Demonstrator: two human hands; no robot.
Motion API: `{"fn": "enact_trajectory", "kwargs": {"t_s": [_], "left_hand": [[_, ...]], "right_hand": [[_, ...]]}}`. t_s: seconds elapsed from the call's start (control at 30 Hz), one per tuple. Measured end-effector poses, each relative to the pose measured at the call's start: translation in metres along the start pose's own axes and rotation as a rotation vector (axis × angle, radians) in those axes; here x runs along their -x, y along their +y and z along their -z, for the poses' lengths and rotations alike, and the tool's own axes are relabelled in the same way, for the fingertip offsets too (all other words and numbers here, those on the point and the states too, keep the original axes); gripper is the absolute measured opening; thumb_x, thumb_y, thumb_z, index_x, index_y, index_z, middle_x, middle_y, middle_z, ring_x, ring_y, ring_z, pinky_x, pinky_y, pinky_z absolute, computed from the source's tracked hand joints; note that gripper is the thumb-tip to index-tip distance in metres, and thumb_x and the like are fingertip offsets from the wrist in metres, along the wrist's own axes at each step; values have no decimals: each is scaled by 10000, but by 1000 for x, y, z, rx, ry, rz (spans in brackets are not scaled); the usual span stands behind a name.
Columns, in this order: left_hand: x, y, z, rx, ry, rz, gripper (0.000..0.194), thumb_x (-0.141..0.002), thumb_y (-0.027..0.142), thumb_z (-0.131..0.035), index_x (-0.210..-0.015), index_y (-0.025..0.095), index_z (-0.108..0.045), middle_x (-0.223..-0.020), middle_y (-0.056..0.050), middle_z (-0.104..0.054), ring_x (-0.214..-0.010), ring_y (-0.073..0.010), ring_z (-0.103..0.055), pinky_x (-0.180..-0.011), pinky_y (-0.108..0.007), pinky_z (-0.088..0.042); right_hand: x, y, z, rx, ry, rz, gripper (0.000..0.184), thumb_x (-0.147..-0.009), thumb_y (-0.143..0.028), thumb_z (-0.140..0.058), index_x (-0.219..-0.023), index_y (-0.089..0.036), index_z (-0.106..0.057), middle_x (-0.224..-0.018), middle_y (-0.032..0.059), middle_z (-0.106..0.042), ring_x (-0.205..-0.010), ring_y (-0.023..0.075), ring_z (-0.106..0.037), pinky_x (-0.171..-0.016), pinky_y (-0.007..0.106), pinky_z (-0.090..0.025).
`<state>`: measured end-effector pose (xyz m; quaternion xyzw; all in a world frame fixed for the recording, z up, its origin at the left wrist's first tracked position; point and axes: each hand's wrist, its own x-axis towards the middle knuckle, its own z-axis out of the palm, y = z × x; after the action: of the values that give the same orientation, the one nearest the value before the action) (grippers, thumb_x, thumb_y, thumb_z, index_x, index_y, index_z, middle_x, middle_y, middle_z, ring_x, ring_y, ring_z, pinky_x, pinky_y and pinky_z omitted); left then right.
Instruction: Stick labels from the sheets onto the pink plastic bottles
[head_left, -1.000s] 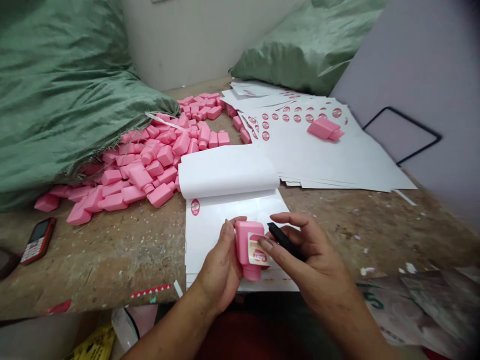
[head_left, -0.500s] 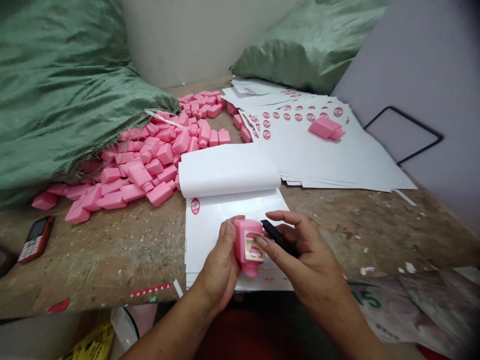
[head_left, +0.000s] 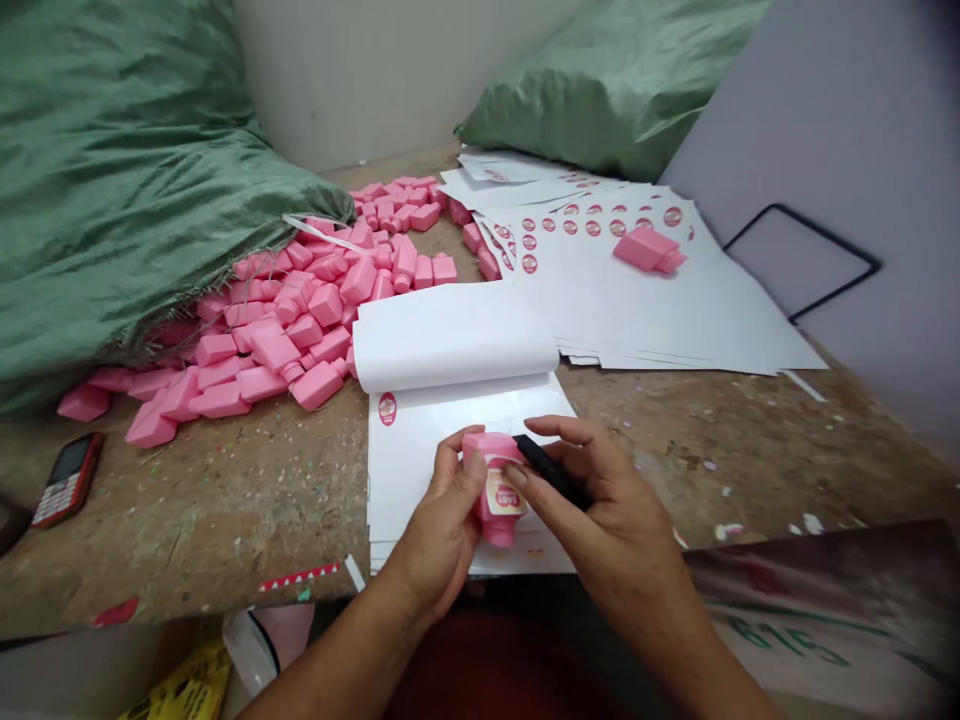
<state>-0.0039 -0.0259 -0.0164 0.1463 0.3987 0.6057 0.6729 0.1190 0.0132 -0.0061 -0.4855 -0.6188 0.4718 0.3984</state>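
My left hand [head_left: 442, 525] grips a small pink plastic bottle [head_left: 495, 490], neck pointing toward me, over a stack of white sticker sheets [head_left: 420, 460]. A round label sits on the bottle's face. My right hand [head_left: 600, 510] holds a slim black tool [head_left: 551, 470] in its palm while its fingers press on the label. One round sticker [head_left: 387, 408] remains at the top left of the sheet. The sheet's upper part is curled back in a roll [head_left: 454, 335].
A heap of pink bottles [head_left: 300, 310] spills from a green sack [head_left: 112, 190] at the left. More sticker sheets [head_left: 660, 300] lie at the right with one pink bottle [head_left: 649, 248] on them. A red phone [head_left: 66, 478] lies at the left edge. Another green sack [head_left: 615, 80] is behind.
Both hands have drawn slightly closer together and tilted the bottle, with the right fingers pressing down on the label. The view has shifted slightly.
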Motion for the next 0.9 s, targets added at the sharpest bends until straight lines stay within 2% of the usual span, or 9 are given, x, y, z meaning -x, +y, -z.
{"fn": "enact_trajectory", "kwargs": {"t_s": [0.27,0.43,0.63,0.9], "left_hand": [[-3,-4,2,71,10,25,251,-968,365,-491,-1145,190,-526,-1019,-47,-654,-960,-167,-633,-908,-327,-464],[-3,-5,1,111,22,26,253,-972,378,-469,-1129,197,-550,-1036,-57,-655,-992,-191,-627,-905,-353,-478],[-5,-3,0,155,35,53,324,-979,453,-416,-1117,194,-554,-1069,-82,-648,-1083,-217,-600,-957,-372,-453],[-6,-4,3,98,33,19,342,-950,487,-477,-1123,203,-557,-1093,-71,-635,-1150,-224,-562,-990,-373,-424]], "right_hand": [[-6,3,1,-203,-52,-73,300,-780,-308,-702,-1051,-270,-580,-765,-37,-662,-674,150,-617,-578,248,-496],[-5,2,1,-146,-17,-54,298,-776,-328,-708,-1043,-271,-588,-762,-29,-651,-712,170,-615,-604,274,-499],[-5,0,0,-100,-38,-55,285,-806,-337,-676,-1067,-272,-583,-741,-32,-622,-691,172,-595,-602,283,-476],[-5,1,1,-51,-35,-63,286,-814,-353,-658,-1075,-265,-577,-759,-23,-642,-695,177,-592,-619,294,-457]]}}
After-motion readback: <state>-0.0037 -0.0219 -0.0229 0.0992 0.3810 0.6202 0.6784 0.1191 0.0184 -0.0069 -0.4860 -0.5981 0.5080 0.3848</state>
